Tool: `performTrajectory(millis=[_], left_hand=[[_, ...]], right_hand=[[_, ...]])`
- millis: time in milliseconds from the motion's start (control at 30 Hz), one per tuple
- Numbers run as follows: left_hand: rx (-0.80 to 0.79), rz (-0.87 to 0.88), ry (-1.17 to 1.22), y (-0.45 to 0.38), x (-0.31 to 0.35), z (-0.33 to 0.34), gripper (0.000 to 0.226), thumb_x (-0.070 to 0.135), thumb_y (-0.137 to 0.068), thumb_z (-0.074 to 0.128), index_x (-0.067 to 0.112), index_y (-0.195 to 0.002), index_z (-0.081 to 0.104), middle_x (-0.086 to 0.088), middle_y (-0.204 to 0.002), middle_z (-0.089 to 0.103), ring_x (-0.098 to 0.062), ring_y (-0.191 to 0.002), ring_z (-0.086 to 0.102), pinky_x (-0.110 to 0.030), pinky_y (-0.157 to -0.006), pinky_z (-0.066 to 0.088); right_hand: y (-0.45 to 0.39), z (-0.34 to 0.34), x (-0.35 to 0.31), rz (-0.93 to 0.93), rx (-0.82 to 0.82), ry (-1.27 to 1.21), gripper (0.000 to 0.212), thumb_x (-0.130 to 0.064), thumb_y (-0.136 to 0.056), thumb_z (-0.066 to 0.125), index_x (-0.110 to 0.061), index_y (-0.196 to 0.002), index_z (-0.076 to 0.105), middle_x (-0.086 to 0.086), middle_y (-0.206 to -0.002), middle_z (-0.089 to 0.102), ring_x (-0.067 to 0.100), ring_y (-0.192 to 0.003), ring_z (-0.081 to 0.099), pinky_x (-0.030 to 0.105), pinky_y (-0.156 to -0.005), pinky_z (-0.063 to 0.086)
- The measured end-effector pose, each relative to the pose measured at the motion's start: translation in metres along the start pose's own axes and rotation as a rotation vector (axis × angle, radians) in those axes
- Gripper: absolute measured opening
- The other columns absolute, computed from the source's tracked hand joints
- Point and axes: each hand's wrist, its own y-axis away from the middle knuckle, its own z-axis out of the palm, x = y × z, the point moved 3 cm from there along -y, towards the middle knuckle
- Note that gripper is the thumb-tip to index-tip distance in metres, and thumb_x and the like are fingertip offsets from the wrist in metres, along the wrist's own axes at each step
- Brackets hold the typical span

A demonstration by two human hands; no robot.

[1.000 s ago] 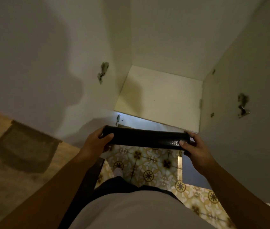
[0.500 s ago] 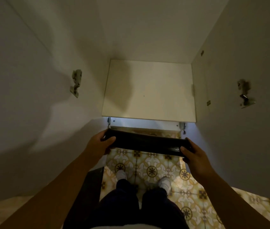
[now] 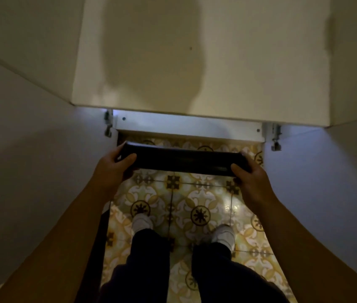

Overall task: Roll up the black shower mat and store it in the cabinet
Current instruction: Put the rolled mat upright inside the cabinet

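Currently the black shower mat (image 3: 184, 161) is fully rolled into a tight cylinder and is held in the air just in front of the open cabinet (image 3: 195, 62), above the patterned tile floor (image 3: 173, 204) and slightly below the lip of the cabinet's bottom shelf. The left hand (image 3: 113, 169) is closed around the roll's left end, thumb on top; the right hand (image 3: 252, 180) is closed around the right end in the same manner. The roll's long axis runs left to right, parallel to the cabinet's front edge, with the right end sitting a little lower and nearer the person. Both doors stand open, hinges (image 3: 107, 126) visible at either side. In my judgement the step in hand is placement: the roll should be raised clear of the shelf edge, kept level and crosswise, and pushed inward with both grips held firm so the coil does not loosen. Its length appears close to the opening's width, so the ends need watching.
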Motion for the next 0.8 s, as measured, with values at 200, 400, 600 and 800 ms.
performTrajectory(millis=[200, 400, 600, 800], left_hand=[[-0.019, 0.072, 0.045, -0.119, -0.064, 0.008, 0.047, 0.024, -0.090, 0.066, 0.026, -0.135, 0.055, -0.009, -0.119, 0.063, -0.019, -0.093, 0.069, -0.026, -0.067, 0.055], [-0.032, 0.167, 0.140, -0.193, -0.083, 0.012, 0.048, 0.016, -0.093, 0.061, 0.019, -0.139, 0.049, -0.008, -0.119, 0.062, -0.022, -0.102, 0.068, -0.031, -0.075, 0.057], [-0.002, 0.270, 0.143, -0.236, -0.095, -0.003, 0.050, 0.013, -0.094, 0.058, 0.023, -0.141, 0.044, -0.006, -0.122, 0.057, -0.024, -0.109, 0.063, -0.036, -0.085, 0.056], [0.069, 0.311, 0.069, -0.247, -0.091, -0.014, 0.061, 0.012, -0.095, 0.058, 0.032, -0.147, 0.035, 0.005, -0.112, 0.055, -0.015, -0.098, 0.064, -0.020, -0.067, 0.057]], right_hand=[[-0.122, 0.021, 0.064, -0.056, -0.067, -0.066, 0.046, -0.025, -0.079, 0.073, -0.035, -0.123, 0.063, -0.001, -0.124, 0.063, 0.015, -0.109, 0.064, 0.026, -0.080, 0.053], [-0.210, 0.046, 0.083, -0.074, -0.194, -0.282, 0.044, -0.004, -0.079, 0.071, -0.026, -0.117, 0.069, 0.008, -0.126, 0.060, 0.021, -0.106, 0.066, 0.029, -0.080, 0.055], [-0.270, 0.083, 0.064, -0.156, -0.303, -0.215, 0.046, -0.002, -0.079, 0.070, -0.027, -0.118, 0.068, 0.002, -0.116, 0.068, 0.021, -0.108, 0.065, 0.032, -0.086, 0.053], [-0.291, 0.110, 0.059, -0.159, -0.268, -0.225, 0.059, 0.001, -0.082, 0.066, -0.025, -0.133, 0.054, 0.007, -0.123, 0.061, 0.025, -0.114, 0.061, 0.036, -0.091, 0.053]])
